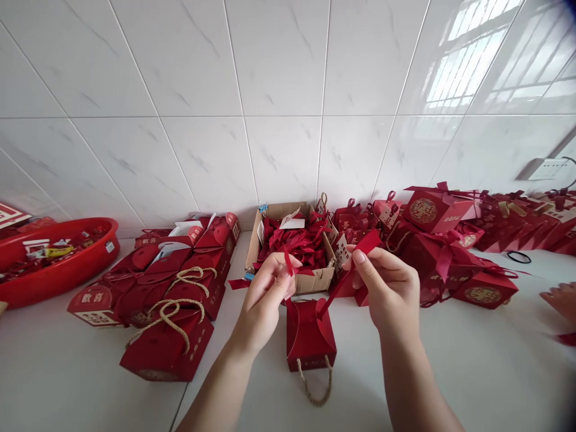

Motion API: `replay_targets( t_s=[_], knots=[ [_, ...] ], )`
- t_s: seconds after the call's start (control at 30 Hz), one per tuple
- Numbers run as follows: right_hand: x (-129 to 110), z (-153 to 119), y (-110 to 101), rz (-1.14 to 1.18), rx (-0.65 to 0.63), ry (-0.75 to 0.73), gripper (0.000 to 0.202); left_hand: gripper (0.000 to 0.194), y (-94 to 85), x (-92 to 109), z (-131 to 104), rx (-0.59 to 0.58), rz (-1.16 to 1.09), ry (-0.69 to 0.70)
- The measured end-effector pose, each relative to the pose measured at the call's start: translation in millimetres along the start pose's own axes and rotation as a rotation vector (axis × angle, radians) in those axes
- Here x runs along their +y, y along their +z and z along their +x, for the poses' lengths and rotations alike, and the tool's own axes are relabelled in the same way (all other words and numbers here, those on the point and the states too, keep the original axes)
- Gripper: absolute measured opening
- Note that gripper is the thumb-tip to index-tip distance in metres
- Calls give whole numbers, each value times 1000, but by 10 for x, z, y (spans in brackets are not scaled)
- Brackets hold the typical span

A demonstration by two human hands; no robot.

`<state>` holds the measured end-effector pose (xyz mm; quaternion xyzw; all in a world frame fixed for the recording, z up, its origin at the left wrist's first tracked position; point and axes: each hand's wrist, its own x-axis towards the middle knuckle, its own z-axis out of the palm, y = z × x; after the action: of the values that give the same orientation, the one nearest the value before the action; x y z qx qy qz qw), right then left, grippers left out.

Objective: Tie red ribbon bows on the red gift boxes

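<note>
A small red gift box [310,334] stands on the white table in front of me, its rope handle [316,397] hanging toward me. Red ribbon [335,292] rises from the top of this box to both hands. My left hand [266,292] pinches one end of the ribbon above the box's left side. Between thumb and fingers, my right hand [387,286] grips the other end, up and to the right of the box. Just behind the hands, a cardboard box [312,283] holds a heap of red ribbons [294,243].
Rows of red boxes [168,342] with rope handles stand at left, beside a red plastic basin [78,280] of small packets. Ribboned red boxes [438,240] are piled at right, near a black ring [519,257]. Another person's hand [561,302] shows at the right edge.
</note>
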<state>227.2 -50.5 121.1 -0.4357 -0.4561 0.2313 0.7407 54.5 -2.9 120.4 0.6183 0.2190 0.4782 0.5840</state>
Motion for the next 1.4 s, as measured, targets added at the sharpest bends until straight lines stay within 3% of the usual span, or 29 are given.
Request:
replay_targets(
  t_s=[0.13,0.3,0.5,0.67,0.87,0.97,1.23,1.4],
  knots=[
    [-1,10,17,33,-24,-5,10,29,70,-15,-26,67,50,-11],
    [1,18,27,49,-29,-2,9,20,92,-37,-26,101,46,55],
    [8,8,9,33,-27,13,9,10,74,-42,-7,25,6,11],
    [8,1,5,14,-27,1,9,15,60,-5,-28,5,86,32],
    [19,-12,-20,-5,-20,-58,12,6,40,23,-31,203,177,219],
    [8,-12,-45,-8,-20,-102,18,6,22,28,-31,281,204,227],
    [-7,8,-50,-34,-12,-61,12,7,3,54,-34,317,243,219],
    [-19,5,-46,-7,-16,-60,19,11,-4,39,-21,360,226,212]
  ],
)
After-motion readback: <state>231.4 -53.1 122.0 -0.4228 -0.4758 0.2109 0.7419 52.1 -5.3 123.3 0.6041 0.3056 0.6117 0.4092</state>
